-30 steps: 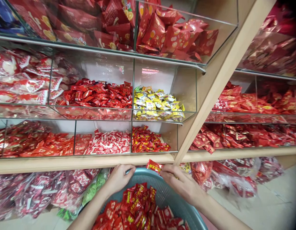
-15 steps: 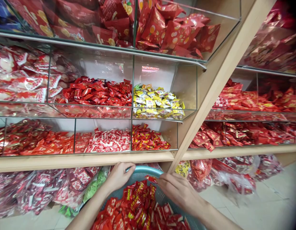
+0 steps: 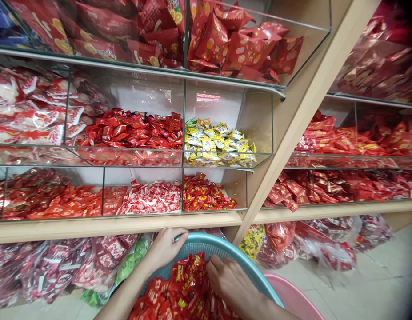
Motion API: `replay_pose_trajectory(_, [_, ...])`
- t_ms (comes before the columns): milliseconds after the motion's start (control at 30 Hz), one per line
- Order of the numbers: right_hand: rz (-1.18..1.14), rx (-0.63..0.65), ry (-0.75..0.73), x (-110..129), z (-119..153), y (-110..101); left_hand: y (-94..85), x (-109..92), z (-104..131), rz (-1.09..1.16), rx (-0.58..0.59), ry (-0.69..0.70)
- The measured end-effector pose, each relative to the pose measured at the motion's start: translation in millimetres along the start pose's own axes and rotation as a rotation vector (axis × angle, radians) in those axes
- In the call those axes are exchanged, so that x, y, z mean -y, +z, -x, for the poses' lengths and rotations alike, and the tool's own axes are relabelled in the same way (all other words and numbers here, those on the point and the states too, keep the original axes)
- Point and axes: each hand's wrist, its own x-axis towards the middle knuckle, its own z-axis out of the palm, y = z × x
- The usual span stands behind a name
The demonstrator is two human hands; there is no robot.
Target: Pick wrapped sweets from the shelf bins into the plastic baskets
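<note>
A teal plastic basket [image 3: 259, 275] at the bottom centre holds a heap of red-wrapped sweets [image 3: 189, 284], some with yellow print. My left hand [image 3: 169, 244] grips the basket's far rim, thumb toward the right. Inside the basket, my right hand [image 3: 226, 278] lies against the sweets with its fingers bent down; its fingertips are hidden, and I cannot make out what they hold.
Glass-fronted shelf bins hold red sweets [image 3: 135, 129], yellow-and-white sweets [image 3: 219, 140] and red-and-yellow sweets [image 3: 206, 193]. A wooden upright [image 3: 292, 133] slants between shelf sections. Bagged sweets [image 3: 59, 266] lie below. A pink basket [image 3: 292, 295] stands at the lower right.
My right hand has moved down and left from the basket's far right rim onto the sweets. The pink basket has come into view. My left hand stays on the rim.
</note>
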Motion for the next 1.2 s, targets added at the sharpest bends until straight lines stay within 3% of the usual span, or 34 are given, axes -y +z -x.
replay_pose_trajectory(133, [-0.015, -0.001, -0.034, 9.3, -7.7, 4.4, 1.0, 2.1, -0.3, 0.000, 0.002, -0.005])
replay_pose_trajectory(233, [-0.070, -0.017, 0.017, 2.5, -18.3, -13.3, 1.3, 1.7, 0.1, 0.012, 0.005, -0.012])
replay_pose_trajectory(433, [0.093, -0.025, 0.233, -70.4, -61.7, -71.3, -0.3, -1.6, 0.9, 0.009, 0.003, -0.004])
replay_pose_trajectory(533, [0.345, -0.005, 0.300, -108.1, -82.9, -75.0, -1.4, -2.4, 1.2, -0.002, 0.002, -0.010])
replay_pose_trajectory(633, [0.425, 0.105, 0.305, -127.4, -94.4, -61.6, -2.5, -2.6, 1.4, -0.009, 0.003, -0.009])
replay_pose_trajectory(867, [0.411, 0.168, 0.326, -133.4, -93.8, -42.3, -3.0, -2.3, 1.0, -0.015, 0.006, -0.010])
replay_pose_trajectory(1033, [0.393, 0.155, 0.326, -133.7, -91.8, -53.5, -3.1, -2.2, 0.9, -0.003, 0.011, -0.009])
replay_pose_trajectory(1200, [0.391, 0.016, 0.340, -130.8, -82.7, -73.0, -3.1, -2.1, 0.4, -0.011, 0.014, -0.011])
